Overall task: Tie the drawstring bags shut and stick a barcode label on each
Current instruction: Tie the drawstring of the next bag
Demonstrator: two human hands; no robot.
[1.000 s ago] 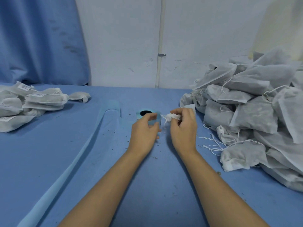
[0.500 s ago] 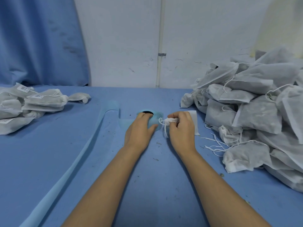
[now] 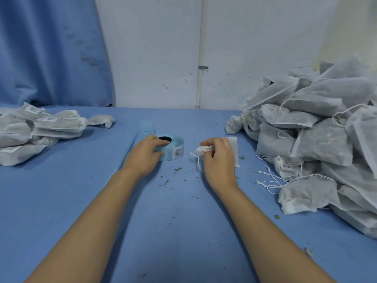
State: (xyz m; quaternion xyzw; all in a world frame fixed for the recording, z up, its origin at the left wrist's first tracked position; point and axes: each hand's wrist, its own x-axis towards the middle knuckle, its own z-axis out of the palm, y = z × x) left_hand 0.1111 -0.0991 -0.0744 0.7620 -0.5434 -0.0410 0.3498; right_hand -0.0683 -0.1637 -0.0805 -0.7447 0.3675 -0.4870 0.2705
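Head view: heap of unfinished drawstring bags (image 3: 326, 144), right; labelled pile (image 3: 40, 129), left. My left hand (image 3: 142, 158), a second ago at the bag, now clasps the label roll (image 3: 173, 145), fingers curled over it. My right hand (image 3: 220, 160) pinches the current bag (image 3: 204, 150) by its gathered neck, beside the roll. Tying looks done; next, peel a barcode label (image 3: 177, 152).

Bags (image 3: 324, 139): thin matt nonwoven cloth. Label roll (image 3: 173, 149): smooth paper. Table cover (image 3: 61, 201): matt blue cloth.
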